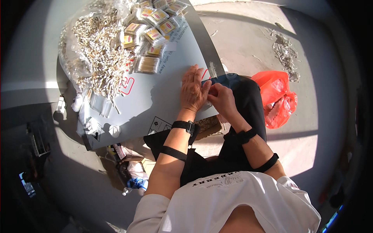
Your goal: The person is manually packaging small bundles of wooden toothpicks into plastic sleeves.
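Note:
My left hand (192,89) lies flat near the right edge of a grey board (171,93), its fingers stretched out and its thumb toward my other hand. Close beside that thumb, my right hand (223,100) has its fingers pinched together; what they hold, if anything, is hidden. A big heap of loose cotton swabs (105,54) spills from a clear plastic bag at the board's left. Several clear packets of cotton swabs (154,35) with yellow labels are piled at the far side. Nearest my left hand is a swab packet (147,65) with its swabs showing in a row.
Flat clear packets (101,105) and crumpled white pieces (114,131) lie on the board's near left. A red plastic bag (276,99) stands on the floor at right, with scattered scraps (285,54) beyond. Below the board, a cardboard box (145,166) holds mixed items.

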